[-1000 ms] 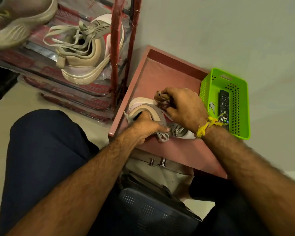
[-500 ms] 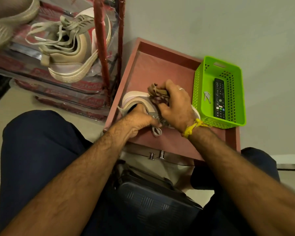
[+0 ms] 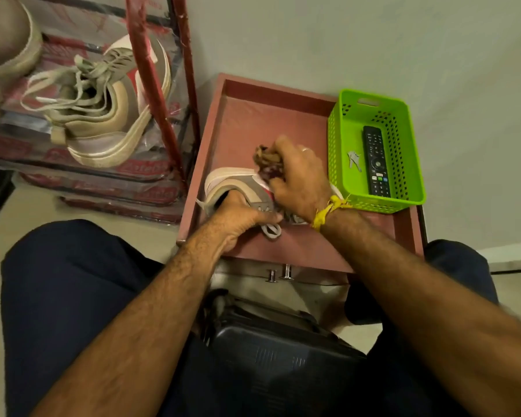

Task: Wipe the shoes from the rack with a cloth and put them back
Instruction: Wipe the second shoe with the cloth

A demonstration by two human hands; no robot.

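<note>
Brace shoe (image 3: 238, 183) on worktop (image 3: 247, 121) with left hand (image 3: 241, 212), fingers curled round its collar; sweep cloth (image 3: 266, 164), bunched in right hand (image 3: 301, 182) fingers, firmly toe-ward.

dim, warm indoor light with no clear source. the wall (image 3: 373, 40) is evenly lit and soft shadows sit under the arms. there is glare on the plastic wrap (image 3: 151, 170) of the rack. the wide lens bends the edges, and the corners and nearer arms are slightly blurred.
</note>
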